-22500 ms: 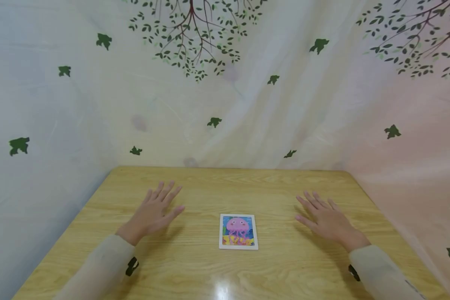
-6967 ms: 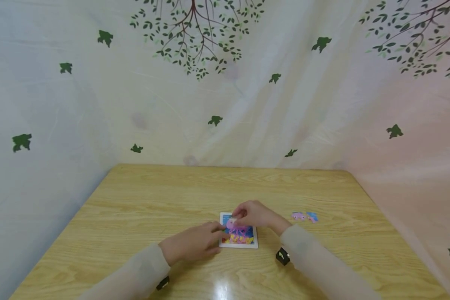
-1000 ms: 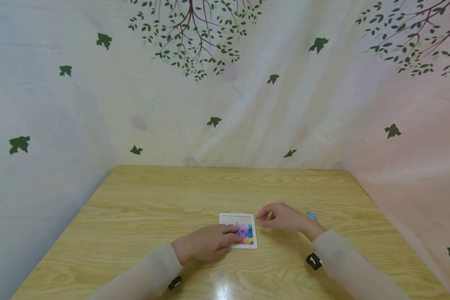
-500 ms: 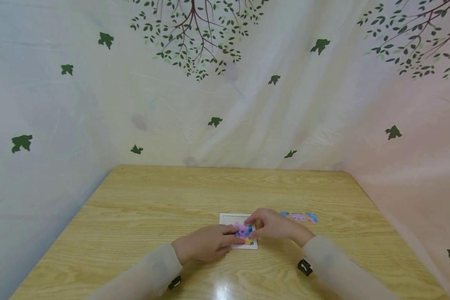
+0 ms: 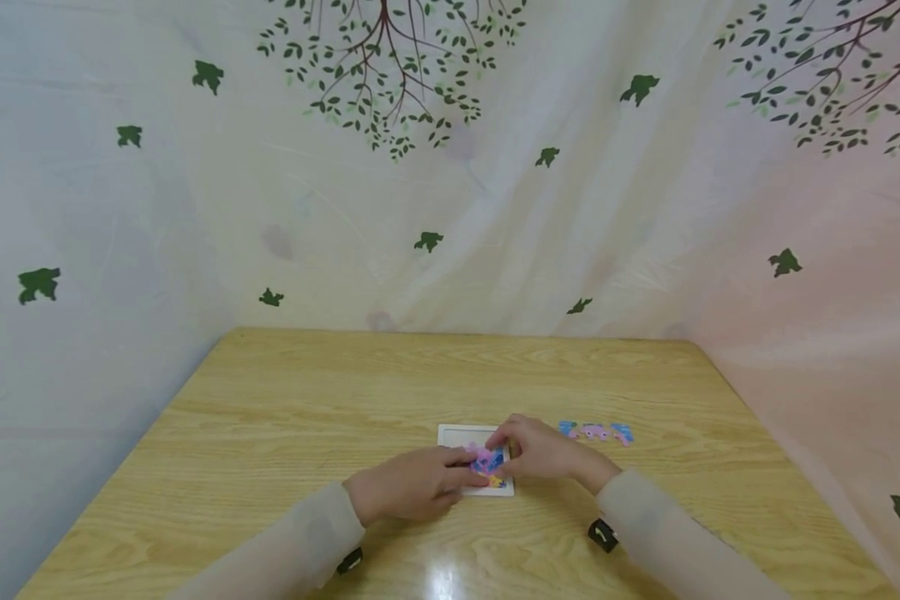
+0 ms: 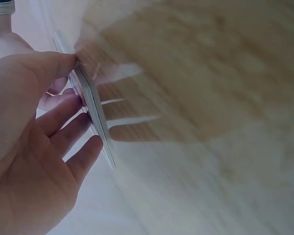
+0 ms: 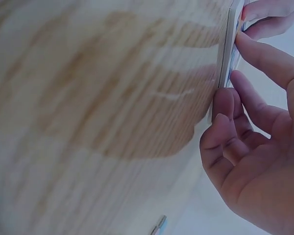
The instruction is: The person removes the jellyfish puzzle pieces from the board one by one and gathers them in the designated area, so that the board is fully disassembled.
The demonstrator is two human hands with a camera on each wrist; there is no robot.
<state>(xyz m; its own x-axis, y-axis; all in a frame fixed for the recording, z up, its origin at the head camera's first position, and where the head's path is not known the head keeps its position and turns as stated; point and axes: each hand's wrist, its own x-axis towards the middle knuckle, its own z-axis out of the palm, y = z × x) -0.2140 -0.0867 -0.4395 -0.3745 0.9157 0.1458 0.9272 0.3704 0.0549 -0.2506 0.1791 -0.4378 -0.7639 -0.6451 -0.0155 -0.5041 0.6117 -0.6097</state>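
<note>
A small jigsaw puzzle (image 5: 486,460) of a pink jellyfish lies in a white frame tray (image 5: 512,492) on the table; bare backing shows along the tray's far side. From the left, my left hand (image 5: 412,483) rests over the tray with extended fingers touching the pieces. In the left wrist view its fingertips (image 6: 94,145) are right at the tray's edge. My right hand (image 5: 551,452) bends over the right side, thumb and index pinching at a blue-and-pink piece there. In the right wrist view its other fingers curl beside the tray's edge. Both hands hide much of the picture.
To the right of the tray, several loose puzzle pieces (image 5: 596,432) lie in a row, pink with eyes in the middle and blue at the ends. The wooden table (image 5: 330,383) meets a pale curtain (image 5: 330,250) printed with leaves.
Over the last second my right hand has come left from the loose pieces to the tray's right side, uncovering the row. My left hand has stayed put. Earlier the picture was whole.
</note>
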